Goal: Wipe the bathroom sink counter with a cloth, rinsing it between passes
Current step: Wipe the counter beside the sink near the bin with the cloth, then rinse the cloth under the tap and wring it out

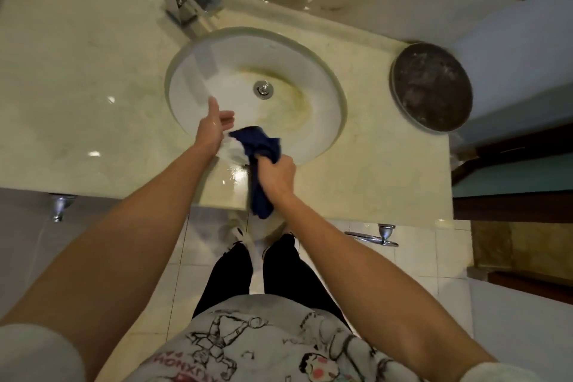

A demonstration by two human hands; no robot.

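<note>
Right hand [276, 172] gripped blue cloth [259, 146] in fist over sink [325, 121] near rim; cloth tail hung below wrist. Left hand [214, 127] just beside cloth, fingers straight, thumb raised, holding nothing.

My right hand [277, 171] grips a soft dark-blue cloth [260, 149], limp and creased, with a white patch near my left hand [214, 125]. The counter [77, 71] looks like polished cream stone, glossy with wet glints. The sink basin [310, 77] is smooth glazed white ceramic, stained yellow. The faucet [186, 0] and drain [263, 89] are shiny metal. The round dish [432, 87] looks dark and rough.
</note>
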